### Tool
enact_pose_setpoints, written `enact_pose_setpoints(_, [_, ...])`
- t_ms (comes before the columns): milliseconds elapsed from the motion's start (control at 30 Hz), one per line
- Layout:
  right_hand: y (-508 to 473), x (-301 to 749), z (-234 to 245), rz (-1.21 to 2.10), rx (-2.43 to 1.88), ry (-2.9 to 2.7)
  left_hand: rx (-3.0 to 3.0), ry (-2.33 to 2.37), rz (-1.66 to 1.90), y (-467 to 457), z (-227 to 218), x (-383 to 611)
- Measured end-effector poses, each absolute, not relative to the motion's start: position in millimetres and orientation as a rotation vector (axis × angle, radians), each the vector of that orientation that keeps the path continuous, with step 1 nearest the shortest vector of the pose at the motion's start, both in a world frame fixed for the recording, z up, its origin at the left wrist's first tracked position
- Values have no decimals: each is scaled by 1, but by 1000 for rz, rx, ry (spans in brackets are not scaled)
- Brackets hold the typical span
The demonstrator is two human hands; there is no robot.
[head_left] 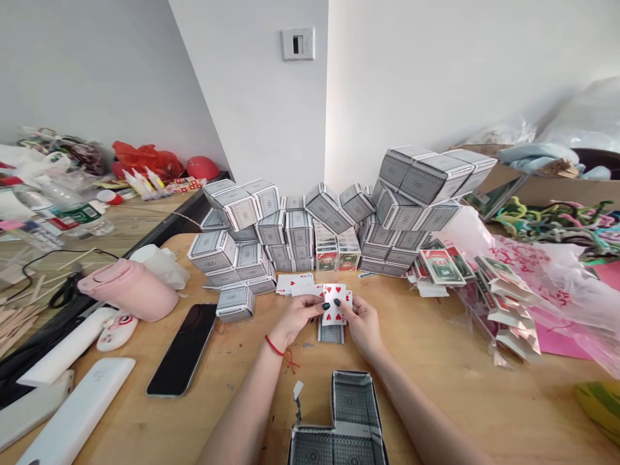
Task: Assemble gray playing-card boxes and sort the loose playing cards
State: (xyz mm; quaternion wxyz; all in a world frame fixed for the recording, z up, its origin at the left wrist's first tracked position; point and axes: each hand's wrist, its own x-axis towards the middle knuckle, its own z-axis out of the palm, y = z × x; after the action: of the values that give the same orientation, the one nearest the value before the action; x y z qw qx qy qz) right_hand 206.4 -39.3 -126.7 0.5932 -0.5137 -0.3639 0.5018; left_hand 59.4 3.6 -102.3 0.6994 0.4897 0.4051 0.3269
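Note:
Near the middle of the table, my left hand (301, 316) and my right hand (362, 321) hold playing cards (334, 315) between them. The front card is a four of hearts, its face toward me, and part of a five shows behind it. Both my thumbs press on its face. Just below it a patterned card back (331, 334) shows; whether it is held or lies on the table I cannot tell. Beyond my left hand, face-up cards (294, 284) lie on the wood. Close to me stands an L-shaped piece built from cards (356, 403).
Blocks made of cards (242, 206) are stacked along the back, with card packs (327, 258) among them. More packs (443, 266) and a plastic bag (523, 265) lie at right. At left are a phone (183, 352), a pink cup (135, 290) and a white power bank (82, 413).

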Motion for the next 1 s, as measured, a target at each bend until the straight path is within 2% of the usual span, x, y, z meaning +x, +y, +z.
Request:
enact_pose_setpoints(733, [-40, 207, -120, 1335, -1053, -798, 1111, 1082, 753, 5, -104, 63])
enact_pose_setpoints(1000, [-38, 206, -120, 1298, -1088, -774, 1329, 1175, 917, -4, -102, 76])
